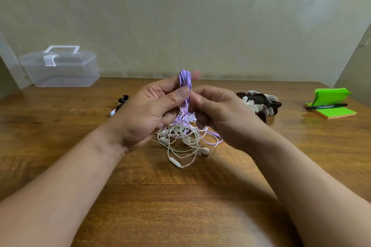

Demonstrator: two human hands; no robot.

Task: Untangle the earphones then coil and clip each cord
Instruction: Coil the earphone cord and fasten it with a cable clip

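Note:
A purple earphone cord point(185, 80) is wound into a narrow upright coil above the middle of the wooden table point(180, 196). My left hand point(148, 110) grips the coil between thumb and fingers. My right hand point(218, 112) pinches the purple cord just below the coil. Loose purple strands trail down into a tangle of white earphones point(182, 140) lying on the table under both hands, with an earbud and an inline remote at its near side. A heap of black and white cord clips point(259, 104) lies to the right of my hands.
A clear plastic box with a handle point(60, 68) stands at the back left by the wall. A small dark bundle point(121, 103) lies left of my left hand. Green sticky notes with a black marker point(329, 104) sit at the far right.

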